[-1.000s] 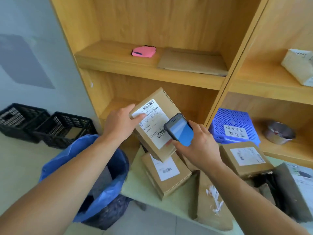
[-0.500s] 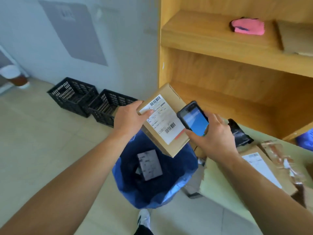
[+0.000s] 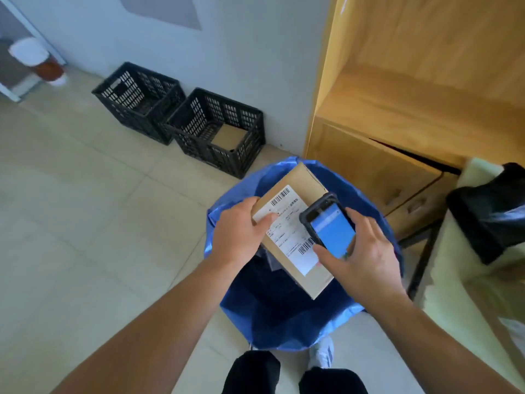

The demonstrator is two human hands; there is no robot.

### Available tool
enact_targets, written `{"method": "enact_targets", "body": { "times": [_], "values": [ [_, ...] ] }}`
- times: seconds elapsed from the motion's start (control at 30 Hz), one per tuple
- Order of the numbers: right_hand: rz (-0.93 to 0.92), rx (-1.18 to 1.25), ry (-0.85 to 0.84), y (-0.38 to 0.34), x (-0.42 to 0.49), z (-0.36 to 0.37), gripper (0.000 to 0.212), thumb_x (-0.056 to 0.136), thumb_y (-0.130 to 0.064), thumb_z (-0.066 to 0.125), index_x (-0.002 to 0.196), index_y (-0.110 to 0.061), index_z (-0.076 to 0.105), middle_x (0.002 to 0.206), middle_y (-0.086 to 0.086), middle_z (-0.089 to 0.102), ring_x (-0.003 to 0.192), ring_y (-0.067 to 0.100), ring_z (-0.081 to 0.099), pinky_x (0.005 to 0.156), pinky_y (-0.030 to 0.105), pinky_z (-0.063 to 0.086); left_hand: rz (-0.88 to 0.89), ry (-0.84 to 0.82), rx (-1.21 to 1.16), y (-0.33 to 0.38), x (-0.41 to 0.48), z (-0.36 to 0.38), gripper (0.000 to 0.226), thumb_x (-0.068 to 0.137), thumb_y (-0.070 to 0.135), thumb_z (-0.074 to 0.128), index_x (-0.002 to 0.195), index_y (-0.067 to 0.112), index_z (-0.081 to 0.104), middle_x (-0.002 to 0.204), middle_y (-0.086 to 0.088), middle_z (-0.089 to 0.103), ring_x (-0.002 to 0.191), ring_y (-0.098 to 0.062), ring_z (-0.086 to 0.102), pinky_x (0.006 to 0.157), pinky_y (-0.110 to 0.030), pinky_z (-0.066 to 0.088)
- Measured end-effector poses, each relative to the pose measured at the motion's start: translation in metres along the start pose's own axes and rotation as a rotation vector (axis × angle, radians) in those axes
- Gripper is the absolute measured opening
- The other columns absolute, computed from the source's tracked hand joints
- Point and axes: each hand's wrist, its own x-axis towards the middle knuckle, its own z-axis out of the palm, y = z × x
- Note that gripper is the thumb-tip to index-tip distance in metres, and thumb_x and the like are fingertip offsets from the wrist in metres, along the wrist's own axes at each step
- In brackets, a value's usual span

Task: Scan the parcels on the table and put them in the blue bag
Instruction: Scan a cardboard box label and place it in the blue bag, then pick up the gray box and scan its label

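My left hand (image 3: 240, 233) grips a brown cardboard parcel (image 3: 295, 189) by its left edge, thumb on its white barcode label. The parcel hangs tilted over the mouth of the open blue bag (image 3: 287, 328) on the floor. My right hand (image 3: 362, 254) holds a black handheld scanner (image 3: 329, 226) with a lit blue screen just above the parcel's right side, covering part of the label. Dark contents lie deep in the bag; I cannot make them out.
Two black plastic crates (image 3: 216, 129) stand against the wall behind the bag. A wooden shelf unit (image 3: 412, 109) rises on the right. The table's pale green edge (image 3: 454, 265) carries a black plastic bag (image 3: 491, 211). My shoe (image 3: 322, 352) is by the bag.
My view swung left and down from the table to the blue bag. Both hands carried the parcel and scanner over the bag's mouth and lower toward it.
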Motion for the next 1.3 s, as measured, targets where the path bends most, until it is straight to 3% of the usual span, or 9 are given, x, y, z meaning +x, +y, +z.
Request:
{"method": "enact_targets", "body": {
  "times": [0.1,0.33,0.43,0.5,0.63,0.8,0.9,1.03,1.3],
  "values": [
    [0.032,0.056,-0.019,0.029,0.012,0.055,0.089,0.067,-0.064,0.075,0.143,-0.032,0.039,0.126,-0.015,0.051,0.100,0.011,0.056,0.081,0.039,0.053,-0.051,-0.064,0.023,-0.047,0.014,0.053,0.032,0.090,0.055,0.066,0.115,0.035,0.066,0.094,0.015,0.073,0.091,-0.012,0.069,0.082,-0.039,0.057],
    [0.090,0.111,-0.021,0.101,0.031,0.140,0.087,0.070,-0.058,0.076,0.145,-0.031,0.040,0.116,-0.024,0.040,0.100,-0.002,0.042,0.082,0.028,0.042,-0.073,-0.251,0.154,-0.115,0.042,0.174,0.040,0.091,0.044,0.072,0.126,0.027,0.063,0.108,0.007,0.071,0.096,-0.018,0.068,0.081,-0.037,0.056],
    [0.118,0.122,-0.029,0.122,0.038,0.155,0.088,0.069,-0.062,0.073,0.144,-0.031,0.040,0.122,-0.018,0.048,0.110,0.007,0.050,0.090,0.037,0.051,-0.074,-0.386,0.192,-0.135,0.044,0.216,0.046,0.094,0.036,0.071,0.136,0.029,0.055,0.114,0.007,0.068,0.101,-0.017,0.068,0.088,-0.038,0.057],
    [0.130,0.119,-0.019,0.131,0.042,0.160,0.089,0.067,-0.066,0.070,0.144,-0.031,0.041,0.125,-0.013,0.051,0.111,0.012,0.054,0.091,0.041,0.052,-0.094,-0.498,0.264,-0.148,0.043,0.234,0.050,0.094,0.033,0.069,0.139,0.028,0.049,0.123,-0.002,0.066,0.108,-0.027,0.068,0.089,-0.042,0.057],
    [0.155,0.122,0.010,0.141,0.048,0.161,0.087,0.067,-0.063,0.072,0.143,-0.030,0.043,0.124,-0.012,0.052,0.109,0.012,0.055,0.088,0.034,0.049,-0.091,-0.636,0.370,-0.157,0.042,0.251,0.057,0.091,0.035,0.069,0.143,0.028,0.047,0.131,-0.007,0.066,0.113,-0.032,0.066,0.090,-0.041,0.057],
    [0.156,0.082,-0.010,0.127,0.042,0.145,0.088,0.069,-0.065,0.073,0.143,-0.031,0.040,0.127,-0.011,0.051,0.109,0.017,0.056,0.086,0.040,0.051,-0.065,-0.558,0.425,-0.132,0.043,0.219,0.074,0.090,0.035,0.069,0.155,0.033,0.034,0.140,-0.008,0.060,0.117,-0.034,0.063,0.087,-0.042,0.056],
    [0.154,0.051,-0.028,0.106,0.032,0.119,0.089,0.071,-0.063,0.074,0.145,-0.031,0.037,0.133,-0.011,0.049,0.117,0.017,0.052,0.087,0.040,0.050,-0.033,-0.462,0.398,-0.098,0.041,0.176,0.072,0.088,0.044,0.068,0.152,0.040,0.035,0.131,-0.001,0.065,0.113,-0.031,0.065,0.086,-0.042,0.056],
    [0.153,0.030,-0.026,0.070,0.021,0.069,0.086,0.072,-0.063,0.074,0.144,-0.031,0.039,0.136,-0.010,0.050,0.121,0.017,0.050,0.091,0.040,0.048,0.050,-0.376,0.390,-0.039,0.036,0.113,0.066,0.090,0.049,0.065,0.149,0.046,0.036,0.134,0.006,0.063,0.123,-0.028,0.060,0.091,-0.045,0.055],
    [0.183,-0.019,0.093,0.006,-0.008,-0.062,0.087,0.069,-0.070,0.068,0.141,-0.028,0.044,0.127,-0.006,0.055,0.111,0.022,0.058,0.086,0.040,0.053,0.216,-0.259,0.264,0.098,0.009,-0.004,0.071,0.090,0.053,0.068,0.153,0.034,0.041,0.147,0.008,0.058,0.136,-0.019,0.053,0.100,-0.046,0.051]
  ]
}}
